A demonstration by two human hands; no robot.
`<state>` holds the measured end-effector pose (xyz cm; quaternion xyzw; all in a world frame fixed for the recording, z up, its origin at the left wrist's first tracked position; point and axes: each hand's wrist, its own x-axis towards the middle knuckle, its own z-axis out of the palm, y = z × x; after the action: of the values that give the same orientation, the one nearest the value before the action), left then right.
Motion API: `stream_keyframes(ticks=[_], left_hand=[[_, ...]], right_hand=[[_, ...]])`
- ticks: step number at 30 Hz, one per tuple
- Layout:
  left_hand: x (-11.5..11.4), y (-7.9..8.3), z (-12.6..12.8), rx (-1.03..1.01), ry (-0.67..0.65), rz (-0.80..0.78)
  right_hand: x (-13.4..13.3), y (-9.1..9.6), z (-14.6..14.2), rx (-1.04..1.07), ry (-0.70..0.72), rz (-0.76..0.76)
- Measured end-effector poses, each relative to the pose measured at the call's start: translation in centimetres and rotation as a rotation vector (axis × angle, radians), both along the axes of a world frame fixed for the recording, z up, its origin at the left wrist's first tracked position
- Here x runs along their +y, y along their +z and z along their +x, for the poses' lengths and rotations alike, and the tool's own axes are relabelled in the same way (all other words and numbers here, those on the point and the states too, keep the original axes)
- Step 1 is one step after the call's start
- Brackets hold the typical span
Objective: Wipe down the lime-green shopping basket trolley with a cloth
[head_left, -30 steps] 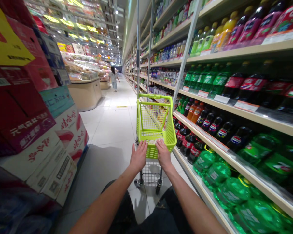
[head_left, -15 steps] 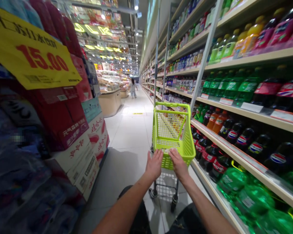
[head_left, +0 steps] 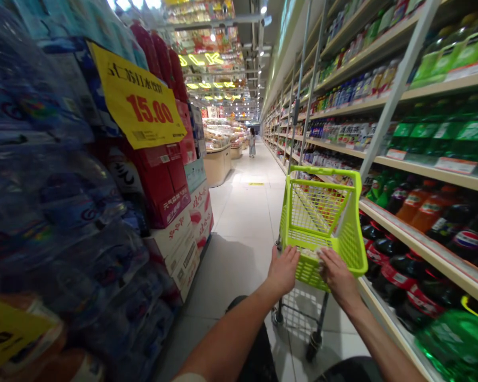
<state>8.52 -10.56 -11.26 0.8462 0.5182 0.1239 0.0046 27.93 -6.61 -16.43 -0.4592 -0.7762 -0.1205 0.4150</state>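
In front of me stands a lime-green plastic shopping cart [head_left: 352, 241] with a mesh basket on a grey wheeled frame. Its basket looks bare inside apart from a pale patch by the near rim. My left hand [head_left: 283, 269] rests over the left part of that rim, fingers close together and bent over it. On the right part, my right hand [head_left: 338, 271] curls over the same rim, its thumb side hidden. A short stretch of rim shows between the two hands.
Close on the right runs a long shelf [head_left: 430, 228] of soda bottles. Shrink-wrapped water bottles [head_left: 71, 196] and drink cartons [head_left: 183, 260] are stacked on the left, with a yellow price sign [head_left: 143, 101]. Down the tiled aisle [head_left: 247, 212] stands a person [head_left: 252, 143] near display counters [head_left: 219, 164].
The view has turned left, so the cart, shelf and my hands appear farther right. More of the stacked water bottles shows. Both hands stay on the cart's rim.
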Motion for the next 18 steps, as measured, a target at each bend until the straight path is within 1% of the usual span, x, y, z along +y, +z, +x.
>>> stream_keyframes(ticks=[3,5,7,10,12,14,15,18], left_hand=[[-0.2,-0.2,-0.2,-0.045,0.006,0.001],[-0.3,-0.2,-0.1,-0.079,0.008,-0.007],[-0.5,0.1,0.2,-0.117,0.026,-0.02],[-0.4,0.9,1.1,-0.209,0.079,-0.012],[0.0,1.3,1.9,-0.283,0.059,-0.013],[0.5,1.4,3.1,-0.339,0.0,-0.034],[0.9,1.3,3.7,-0.356,-0.028,-0.04],[1.7,0.5,5.3,-0.357,-0.067,0.0]], right_hand=[[0.5,0.5,3.1,0.073,-0.162,0.028],[0.7,0.7,3.2,0.14,-0.213,0.022],[0.8,1.0,1.3,0.196,-0.164,-0.033],[0.7,1.6,-2.7,0.307,-0.052,-0.173],[0.4,2.1,-4.5,0.43,-0.025,-0.285],[0.0,2.6,-5.1,0.539,-0.002,-0.376],[-0.2,2.7,-5.1,0.575,0.011,-0.398],[-0.7,3.0,-4.4,0.586,0.025,-0.388]])
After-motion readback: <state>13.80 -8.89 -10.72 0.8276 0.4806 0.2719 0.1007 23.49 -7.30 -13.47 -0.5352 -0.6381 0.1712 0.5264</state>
